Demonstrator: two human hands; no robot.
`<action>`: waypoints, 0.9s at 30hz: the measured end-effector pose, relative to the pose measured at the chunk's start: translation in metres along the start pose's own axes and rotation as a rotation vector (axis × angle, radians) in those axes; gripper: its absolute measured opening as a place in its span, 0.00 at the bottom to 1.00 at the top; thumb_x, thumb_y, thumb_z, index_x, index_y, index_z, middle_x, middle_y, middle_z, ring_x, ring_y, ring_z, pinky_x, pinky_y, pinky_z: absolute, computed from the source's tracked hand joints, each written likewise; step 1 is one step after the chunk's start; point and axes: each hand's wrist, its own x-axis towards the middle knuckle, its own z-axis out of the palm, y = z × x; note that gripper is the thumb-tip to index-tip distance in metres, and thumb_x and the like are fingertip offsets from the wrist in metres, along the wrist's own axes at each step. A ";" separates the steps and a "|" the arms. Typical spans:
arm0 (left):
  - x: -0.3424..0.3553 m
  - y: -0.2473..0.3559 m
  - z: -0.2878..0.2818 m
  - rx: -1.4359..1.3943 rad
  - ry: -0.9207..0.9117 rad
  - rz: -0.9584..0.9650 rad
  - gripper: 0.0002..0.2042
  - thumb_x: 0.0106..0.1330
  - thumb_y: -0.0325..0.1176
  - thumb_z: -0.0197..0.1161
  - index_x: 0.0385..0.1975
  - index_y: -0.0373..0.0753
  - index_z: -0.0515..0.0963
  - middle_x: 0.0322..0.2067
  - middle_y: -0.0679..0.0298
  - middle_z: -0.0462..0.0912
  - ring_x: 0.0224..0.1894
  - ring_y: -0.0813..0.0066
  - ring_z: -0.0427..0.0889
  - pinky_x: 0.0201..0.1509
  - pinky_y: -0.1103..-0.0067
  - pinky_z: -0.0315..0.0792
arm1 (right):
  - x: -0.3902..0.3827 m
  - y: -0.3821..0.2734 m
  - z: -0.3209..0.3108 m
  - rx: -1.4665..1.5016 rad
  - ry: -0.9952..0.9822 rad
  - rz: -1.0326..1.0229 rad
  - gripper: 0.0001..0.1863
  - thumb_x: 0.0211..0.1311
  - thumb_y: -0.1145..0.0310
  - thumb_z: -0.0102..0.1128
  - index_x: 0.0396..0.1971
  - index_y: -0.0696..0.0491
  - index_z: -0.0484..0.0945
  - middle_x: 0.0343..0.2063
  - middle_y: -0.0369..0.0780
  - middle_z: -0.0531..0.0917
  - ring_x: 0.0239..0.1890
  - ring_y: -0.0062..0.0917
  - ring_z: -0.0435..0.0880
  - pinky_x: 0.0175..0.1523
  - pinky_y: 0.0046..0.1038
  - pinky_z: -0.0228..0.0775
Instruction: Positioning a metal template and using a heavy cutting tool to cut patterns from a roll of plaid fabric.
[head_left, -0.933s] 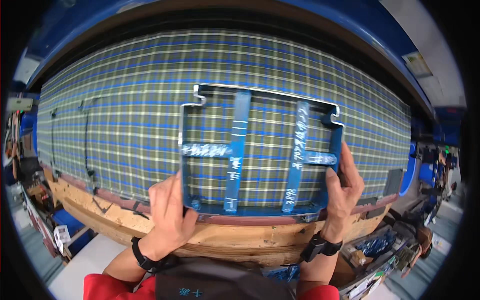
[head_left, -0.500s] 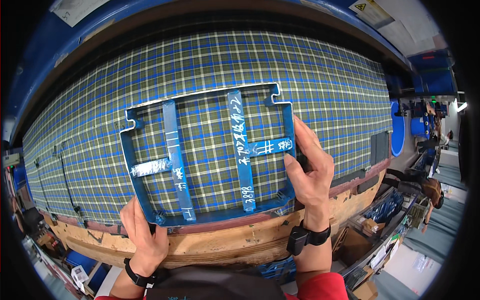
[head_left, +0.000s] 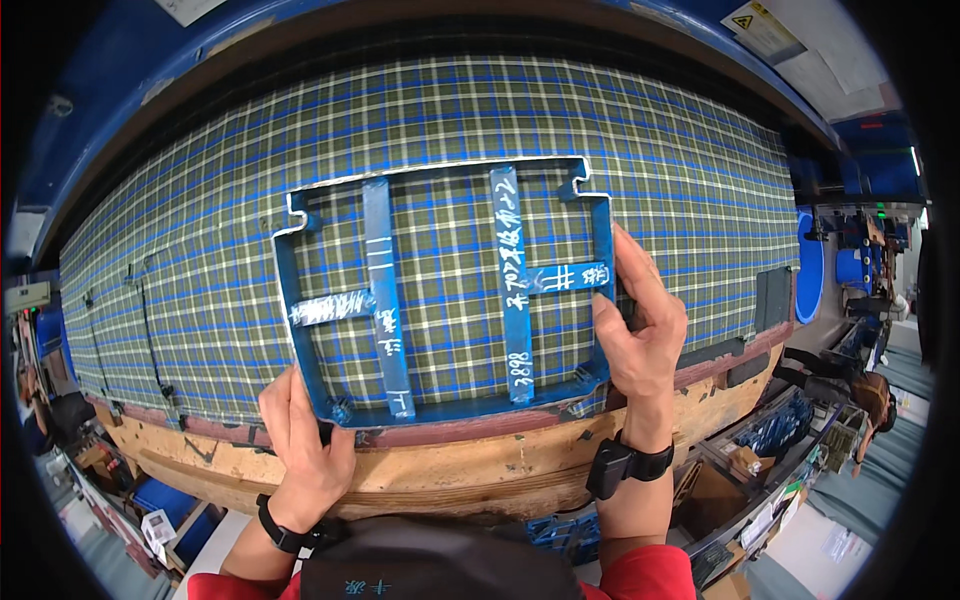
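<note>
A blue metal cutting die (head_left: 508, 290), an open frame with notched far corners and crossbars bearing white handwriting, lies on or just above the plaid fabric (head_left: 440, 110); I cannot tell if it touches. My left hand (head_left: 308, 450) grips its near left corner, thumb at the near edge and fingers along the outer left side. On the right, my right hand (head_left: 645, 325) clasps the side wall by the short crossbar, the thumb at its near side and the fingers outside. The green, blue and white checked cloth shows through the frame's openings.
A wooden board edge (head_left: 450, 465) runs along the near side of the fabric. Behind it stretches a blue machine beam (head_left: 300, 25) over a dark gap. At right are shelves holding blue dies (head_left: 775, 425) and a person (head_left: 870, 395) farther off.
Both hands have moved the cutting die to the right and slightly away from me over the fabric. The grip looks the same.
</note>
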 end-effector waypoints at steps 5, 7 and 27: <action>-0.013 0.003 -0.008 0.030 0.029 -0.033 0.35 0.57 0.22 0.69 0.67 0.23 0.67 0.58 0.42 0.75 0.55 0.44 0.74 0.62 0.59 0.68 | -0.004 -0.009 0.005 0.057 -0.055 0.135 0.33 0.56 0.84 0.58 0.66 0.62 0.76 0.64 0.48 0.81 0.66 0.35 0.79 0.71 0.34 0.69; -0.010 0.004 -0.002 -0.004 0.107 0.044 0.40 0.46 0.20 0.69 0.66 0.20 0.68 0.56 0.41 0.77 0.53 0.45 0.77 0.57 0.59 0.69 | -0.008 -0.006 -0.001 0.104 -0.026 0.179 0.33 0.59 0.86 0.57 0.68 0.64 0.73 0.65 0.48 0.80 0.66 0.33 0.79 0.72 0.32 0.68; -0.007 0.015 0.021 -0.289 0.242 0.094 0.43 0.40 0.20 0.73 0.66 0.22 0.69 0.54 0.48 0.78 0.51 0.54 0.78 0.54 0.63 0.69 | -0.027 0.017 -0.035 0.110 0.048 0.102 0.36 0.67 0.68 0.67 0.71 0.68 0.67 0.63 0.55 0.80 0.63 0.36 0.82 0.68 0.35 0.72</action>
